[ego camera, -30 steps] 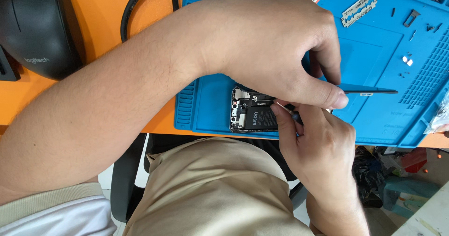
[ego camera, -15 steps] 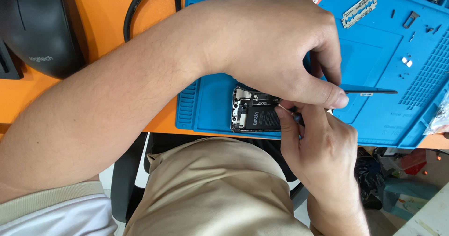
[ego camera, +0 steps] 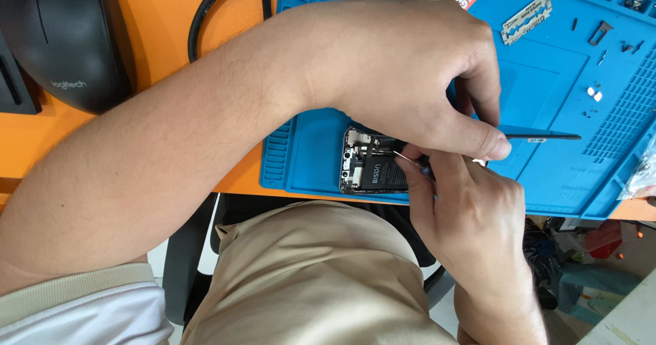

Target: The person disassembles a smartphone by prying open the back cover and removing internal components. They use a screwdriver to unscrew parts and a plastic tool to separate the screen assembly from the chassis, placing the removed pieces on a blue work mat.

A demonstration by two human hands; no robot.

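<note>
Blue mat (ego camera: 547, 174) | opened phone (ego camera: 372, 171) lay at nine o'clock of right hand (ego camera: 471, 215), which pinched a thin tool (ego camera: 410, 160) | left hand (ego camera: 403, 72) gripped black spudger (ego camera: 547, 136), long axis three–nine o'clock

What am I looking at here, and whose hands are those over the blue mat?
This is one picture from a camera worn on a person's head, looking down past their lap at an orange desk. There is no machine: both bare hands belong to the wearer.

The left hand reaches across and pinches a thin black flat-bladed tool. The right hand comes up from below and holds a fine metal-tipped tool against an opened phone with its insides showing.

The phone lies on a blue rubber work mat. Also on the mat are a razor blade and a few tiny white parts. A black computer mouse sits on the desk at the far left.
</note>
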